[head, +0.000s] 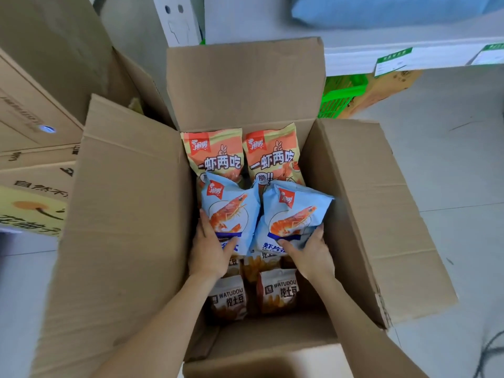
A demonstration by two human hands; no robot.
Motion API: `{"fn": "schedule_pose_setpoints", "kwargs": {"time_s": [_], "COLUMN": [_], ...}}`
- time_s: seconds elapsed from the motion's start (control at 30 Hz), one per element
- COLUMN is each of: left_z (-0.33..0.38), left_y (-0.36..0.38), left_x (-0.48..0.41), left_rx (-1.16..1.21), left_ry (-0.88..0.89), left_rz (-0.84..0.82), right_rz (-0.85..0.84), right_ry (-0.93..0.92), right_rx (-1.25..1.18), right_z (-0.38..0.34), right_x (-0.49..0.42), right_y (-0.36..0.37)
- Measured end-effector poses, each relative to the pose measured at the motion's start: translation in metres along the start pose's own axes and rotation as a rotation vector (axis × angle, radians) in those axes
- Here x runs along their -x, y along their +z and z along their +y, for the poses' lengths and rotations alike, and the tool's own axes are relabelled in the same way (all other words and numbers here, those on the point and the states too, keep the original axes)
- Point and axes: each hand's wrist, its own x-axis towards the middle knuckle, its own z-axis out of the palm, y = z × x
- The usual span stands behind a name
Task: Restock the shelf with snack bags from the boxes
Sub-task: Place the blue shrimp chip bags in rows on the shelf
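Inside the open cardboard box (131, 214) on the floor, the snack bags lie in rows. Two orange bags (215, 154) are at the far end, two blue bags are in the middle, and brown bags (229, 298) are at the near end.

**Hand state.** The hands are apart, and each is clamped on its own bag. The left hand (210, 246) grips the lower end of the left blue bag (230, 214). The right hand (308, 252) grips the lower end of the right blue bag (294, 214). The thumbs lie over the printed faces. The fingers underneath are hidden.

**Step in hand.** This appears to be the lifting of both blue bags out of the box.
- Hold each bag by its lower seam and side edge, not by its air-filled middle, because the contents are probably brittle.
- Raise both bags straight up until they are above the box walls and flaps.
- Keep the two bags separate so that neither drags the orange bags they overlap.
- Then carry them to the shelf (354, 54), which is beyond the box to the right.

**Orientation.** Both blue bags lie face up. Each long axis runs from the person toward the far wall of the box, with the logo end pointing away and the bottom seam in the hands. The right blue bag is tilted, with its top leaning to the right. The left blue bag lies nearly straight. The adjacent edges of the two bags meet or overlap near the middle.
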Motion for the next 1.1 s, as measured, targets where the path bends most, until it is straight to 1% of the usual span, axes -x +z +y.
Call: {"fn": "schedule_pose_setpoints", "kwargs": {"time_s": [0.07,0.13,0.2,0.3,0.4,0.6,0.87,1.1], "left_z": [-0.004,-0.008,-0.013,-0.014,-0.011,0.003,0.043,0.076], "left_y": [0.007,0.012,0.015,0.016,0.013,-0.008,-0.08,-0.153], "left_x": [-0.009,-0.016,-0.02,-0.02,-0.019,0.004,0.052,0.103], "left_rx": [0.08,0.19,0.298,0.359,0.362,0.307,0.246,0.393], "left_ry": [-0.013,-0.024,-0.041,-0.06,-0.065,-0.065,-0.042,-0.052], "left_rz": [0.049,0.086,0.107,0.118,0.118,0.106,0.079,0.042], "right_rz": [0.011,-0.001,-0.016,-0.011,0.012,0.062,0.111,0.108], "right_ry": [0.042,0.076,0.087,0.079,0.07,0.014,-0.017,-0.073], "right_rx": [-0.201,-0.338,-0.44,-0.525,-0.537,-0.481,-0.414,-0.423], "right_z": [0.002,0.005,0.009,0.012,0.011,-0.001,-0.031,-0.079], "right_x": [-0.013,-0.024,-0.032,-0.036,-0.033,-0.006,0.061,0.124], "right_y": [0.006,0.011,0.015,0.021,0.018,-0.006,-0.068,-0.134]}}
